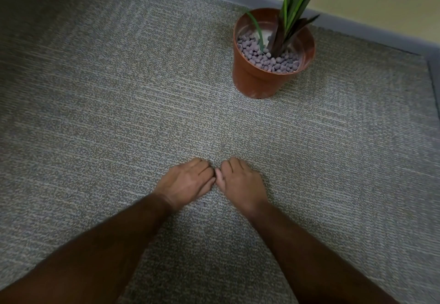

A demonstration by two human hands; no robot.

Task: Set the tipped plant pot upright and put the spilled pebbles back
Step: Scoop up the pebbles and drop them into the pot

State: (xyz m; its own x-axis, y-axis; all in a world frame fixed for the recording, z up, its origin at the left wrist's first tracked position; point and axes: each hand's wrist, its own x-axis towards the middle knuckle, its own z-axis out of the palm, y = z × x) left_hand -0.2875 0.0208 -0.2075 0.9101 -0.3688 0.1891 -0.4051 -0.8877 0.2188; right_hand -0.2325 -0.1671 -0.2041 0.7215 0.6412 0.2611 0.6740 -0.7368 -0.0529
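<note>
The terracotta plant pot [256, 80] stands upright on the carpet at the upper right, near the wall. Grey-purple pebbles [269, 59] fill its front half around the stem of a green leafy plant [294, 6]. My left hand [188, 182] and my right hand [240, 182] lie palm down on the carpet well in front of the pot. They touch each other at the fingers. Their fingers are curled down against the carpet, and whatever lies under them is hidden. One small dark speck, maybe a pebble [202, 205], lies beside my left wrist.
Grey-beige patterned carpet [119, 113] covers the floor. A grey skirting board [357, 26] and a pale yellow wall run behind the pot and down the right edge.
</note>
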